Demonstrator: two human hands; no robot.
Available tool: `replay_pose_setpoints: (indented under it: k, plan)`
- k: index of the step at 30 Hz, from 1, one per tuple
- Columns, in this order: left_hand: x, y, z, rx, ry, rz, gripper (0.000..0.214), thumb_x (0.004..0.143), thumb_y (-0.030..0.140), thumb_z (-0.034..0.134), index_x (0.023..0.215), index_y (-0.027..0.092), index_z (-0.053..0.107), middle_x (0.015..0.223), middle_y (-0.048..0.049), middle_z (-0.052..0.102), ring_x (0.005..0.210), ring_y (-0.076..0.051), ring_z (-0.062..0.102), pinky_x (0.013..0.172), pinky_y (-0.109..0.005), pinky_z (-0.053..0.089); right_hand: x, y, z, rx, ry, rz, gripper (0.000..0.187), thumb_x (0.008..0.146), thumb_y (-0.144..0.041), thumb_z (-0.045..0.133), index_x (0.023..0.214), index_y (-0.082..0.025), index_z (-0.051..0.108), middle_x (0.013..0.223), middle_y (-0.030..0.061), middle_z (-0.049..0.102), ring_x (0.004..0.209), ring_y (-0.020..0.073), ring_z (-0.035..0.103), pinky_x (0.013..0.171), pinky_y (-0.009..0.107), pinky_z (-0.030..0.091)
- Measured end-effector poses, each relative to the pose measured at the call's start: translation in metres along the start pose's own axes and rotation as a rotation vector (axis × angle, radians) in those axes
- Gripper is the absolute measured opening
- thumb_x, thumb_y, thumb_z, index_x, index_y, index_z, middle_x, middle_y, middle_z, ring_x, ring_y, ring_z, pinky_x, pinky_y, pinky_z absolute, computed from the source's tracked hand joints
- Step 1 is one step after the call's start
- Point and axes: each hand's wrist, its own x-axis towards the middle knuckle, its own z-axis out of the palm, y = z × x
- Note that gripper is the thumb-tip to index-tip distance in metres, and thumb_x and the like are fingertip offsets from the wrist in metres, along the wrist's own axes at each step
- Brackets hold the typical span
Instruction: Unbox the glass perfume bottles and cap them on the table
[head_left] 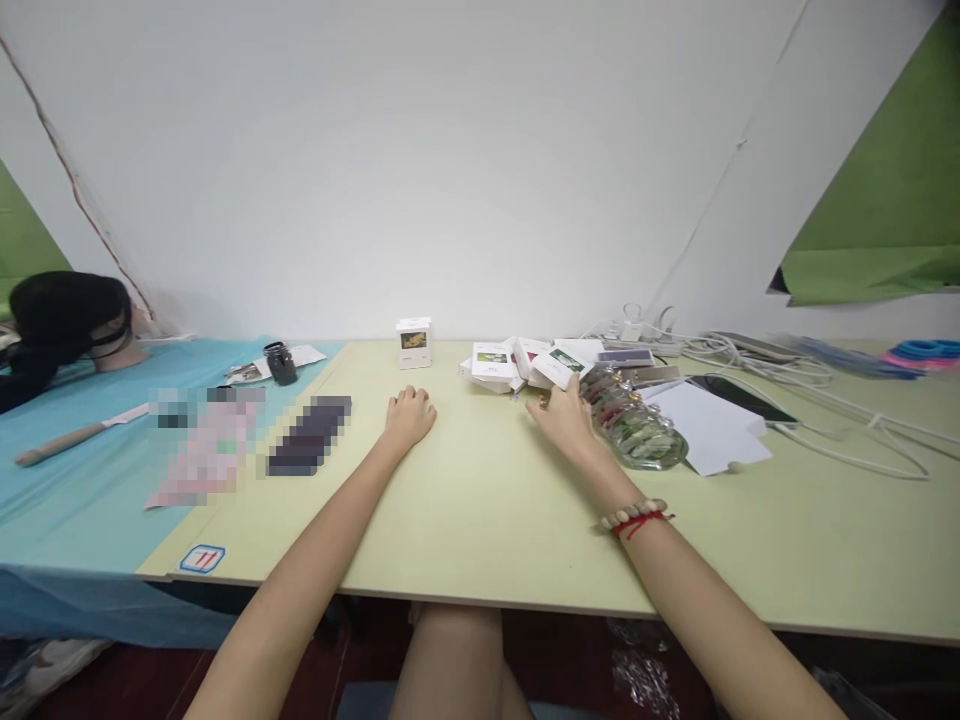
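One white box [561, 366] is leaning at the box pile [491, 362], the right hand [564, 415] seemingly reaching for it, grip unclear; the left hand [409, 415] is resting loosely spread. Lifting is probably needing a pinch.

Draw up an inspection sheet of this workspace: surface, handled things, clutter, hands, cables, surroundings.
Surface: pale yellow table; blue cloth at left.
Handled things: heaped white boxes near the right hand; upright box beyond the left hand.
Clutter: clear packages, white paper, dark jar; pixelated items at left cannot be read.
Hands: left rests on the table; right is at a tilted box, grip unclear.
Cables: white cables sprawl at right.
Surroundings: white wall, green covering.
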Motion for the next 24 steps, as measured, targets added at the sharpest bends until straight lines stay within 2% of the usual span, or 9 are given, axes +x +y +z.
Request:
replay_pose_setpoints:
  k: [3,7,11,13,15,17,20,22,24]
  plan:
    - [0.000,0.000,0.001,-0.003,0.004,0.005,0.029,0.084,0.034,0.034,0.104,0.020,0.049,0.108,-0.0087,0.048,0.103,-0.022,0.044,0.087,-0.034,0.029,0.004,0.002,0.004,0.055,-0.019,-0.052,0.059,0.073,-0.044,0.046,0.117,-0.005,0.047,0.140,0.0194,0.019,0.114,0.0310,0.040,0.094,0.038,0.031]
    - [0.001,0.000,0.001,-0.006,0.001,0.003,0.029,0.084,0.034,0.034,0.103,0.019,0.049,0.109,-0.0091,0.048,0.103,-0.022,0.044,0.087,-0.034,0.029,0.012,0.008,0.007,0.120,0.007,-0.194,0.062,0.075,-0.038,0.044,0.126,-0.005,0.037,0.138,0.0173,0.028,0.119,0.0287,0.036,0.097,0.037,0.030]
    - [0.001,0.000,0.002,-0.007,-0.007,0.002,0.028,0.084,0.034,0.034,0.104,0.020,0.048,0.109,-0.0088,0.048,0.103,-0.022,0.044,0.087,-0.034,0.029,0.016,0.013,0.006,0.159,0.021,-0.300,0.047,0.075,-0.030,0.044,0.118,-0.013,0.049,0.131,0.0124,0.039,0.116,0.0266,0.038,0.096,0.039,0.030]
    - [0.001,0.000,0.002,-0.007,-0.007,0.001,0.029,0.084,0.033,0.033,0.104,0.019,0.048,0.109,-0.0090,0.047,0.103,-0.022,0.044,0.087,-0.035,0.029,0.015,0.012,0.003,0.177,0.053,-0.311,0.035,0.076,-0.027,0.043,0.106,-0.017,0.059,0.127,0.0107,0.043,0.113,0.0255,0.041,0.094,0.039,0.030]
    - [0.000,0.001,0.001,-0.010,-0.001,0.000,0.029,0.084,0.033,0.033,0.104,0.019,0.048,0.109,-0.0093,0.047,0.103,-0.022,0.043,0.087,-0.035,0.029,0.013,0.008,-0.001,0.187,0.105,-0.298,0.031,0.076,-0.027,0.043,0.100,-0.018,0.061,0.123,0.0108,0.044,0.111,0.0249,0.042,0.094,0.039,0.030]
    - [-0.001,0.003,0.001,-0.016,0.009,-0.003,0.029,0.084,0.033,0.033,0.103,0.018,0.048,0.108,-0.0096,0.048,0.102,-0.022,0.044,0.087,-0.035,0.029,0.012,0.002,-0.004,0.180,0.180,-0.264,0.039,0.074,-0.031,0.047,0.110,-0.018,0.055,0.122,0.0122,0.042,0.113,0.0258,0.039,0.094,0.040,0.029]
    - [-0.001,0.006,0.000,-0.027,0.024,-0.016,0.027,0.083,0.031,0.035,0.102,0.017,0.048,0.106,-0.0100,0.049,0.101,-0.023,0.045,0.086,-0.035,0.030,0.019,-0.008,-0.006,0.136,0.251,-0.168,0.071,0.068,-0.041,0.054,0.130,-0.017,0.031,0.129,0.0163,0.032,0.120,0.0305,0.030,0.095,0.045,0.027]
    - [-0.002,0.008,0.000,-0.029,0.035,-0.021,0.026,0.083,0.030,0.036,0.101,0.017,0.049,0.104,-0.0105,0.049,0.099,-0.023,0.046,0.085,-0.036,0.031,0.032,-0.013,-0.007,0.105,0.210,-0.086,0.086,0.063,-0.047,0.057,0.134,-0.016,0.020,0.134,0.0198,0.024,0.125,0.0357,0.022,0.096,0.050,0.024]
    - [-0.002,0.010,-0.001,-0.026,0.050,-0.022,0.026,0.083,0.029,0.036,0.100,0.016,0.049,0.104,-0.0108,0.050,0.098,-0.023,0.046,0.085,-0.036,0.031,0.051,-0.017,-0.009,0.093,0.120,0.030,0.092,0.061,-0.054,0.056,0.135,-0.015,0.018,0.137,0.0235,0.019,0.127,0.0408,0.013,0.095,0.055,0.022]
